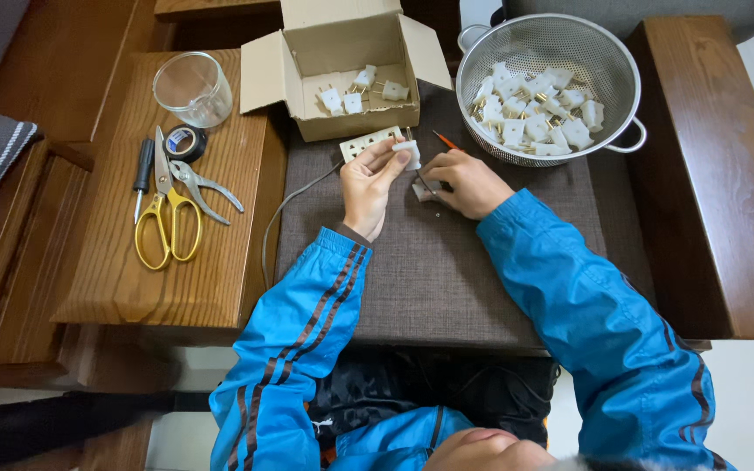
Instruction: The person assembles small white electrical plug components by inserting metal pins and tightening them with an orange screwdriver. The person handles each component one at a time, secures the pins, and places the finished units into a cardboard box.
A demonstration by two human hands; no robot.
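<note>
The left hand (368,181) pinches a small white plug (409,153) over the brown cushion (429,270), just before the cardboard box (342,70). The right hand (464,181) is closed around a thin screwdriver (443,139) with orange handle, beside the metal colander (544,87) full of white plugs

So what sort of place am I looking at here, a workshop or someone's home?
Most likely a home used for piecework, not a workshop: the work surface is a brown cushion on wooden furniture, the white plug parts sit in a kitchen colander and a cardboard box, and yellow-handled scissors lie alongside.
</note>
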